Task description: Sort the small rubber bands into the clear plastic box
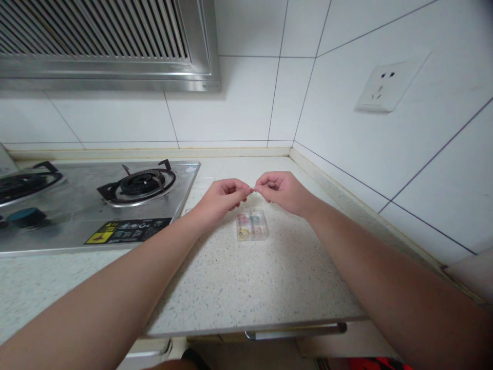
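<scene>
My left hand (pixel 230 194) and my right hand (pixel 282 191) meet fingertip to fingertip above the counter, both closed in a pinch. Between them is a tiny pale thing, too small to name. Just below, on the speckled countertop, lies a clear plastic divided box (pixel 252 226). Its compartments hold small coloured rings or coils: yellow ones (pixel 244 235) at the near left, red at the far left, green at the far right, and pinkish ones at the near right. Neither hand touches the box.
A steel gas stove (pixel 185 205) with black burners (pixel 142 182) and a knob (pixel 26 218) is on the left, under a range hood (pixel 200 77). White tiled walls enclose the corner, with a socket (pixel 385 86) at right. The countertop's front edge (pixel 246 329) is near me, above a handle (pixel 296 331).
</scene>
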A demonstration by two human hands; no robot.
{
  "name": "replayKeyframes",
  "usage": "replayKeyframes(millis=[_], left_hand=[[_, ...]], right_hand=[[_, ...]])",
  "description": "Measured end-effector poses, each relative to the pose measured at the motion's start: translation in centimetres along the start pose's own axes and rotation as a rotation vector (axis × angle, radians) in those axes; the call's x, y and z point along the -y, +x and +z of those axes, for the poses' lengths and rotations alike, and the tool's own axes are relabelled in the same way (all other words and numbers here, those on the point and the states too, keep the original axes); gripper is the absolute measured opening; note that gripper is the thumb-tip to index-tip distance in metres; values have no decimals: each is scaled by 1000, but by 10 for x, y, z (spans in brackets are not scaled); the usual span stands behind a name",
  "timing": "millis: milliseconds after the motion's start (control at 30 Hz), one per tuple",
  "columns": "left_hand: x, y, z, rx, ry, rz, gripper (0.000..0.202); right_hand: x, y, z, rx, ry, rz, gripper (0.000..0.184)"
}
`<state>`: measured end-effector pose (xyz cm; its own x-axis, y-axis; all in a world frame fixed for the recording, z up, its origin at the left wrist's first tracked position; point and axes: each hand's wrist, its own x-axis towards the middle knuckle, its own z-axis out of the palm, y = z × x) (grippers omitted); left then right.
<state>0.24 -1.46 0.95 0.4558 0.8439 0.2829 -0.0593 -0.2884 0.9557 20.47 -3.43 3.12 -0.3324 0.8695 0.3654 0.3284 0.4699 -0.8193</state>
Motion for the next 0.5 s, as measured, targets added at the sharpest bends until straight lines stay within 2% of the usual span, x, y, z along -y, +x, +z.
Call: replayKeyframes(millis=[500], left_hand=[[-3, 0, 2, -39, 9, 8, 32]], right_hand=[[-5, 1, 0, -16, 39, 11, 24]])
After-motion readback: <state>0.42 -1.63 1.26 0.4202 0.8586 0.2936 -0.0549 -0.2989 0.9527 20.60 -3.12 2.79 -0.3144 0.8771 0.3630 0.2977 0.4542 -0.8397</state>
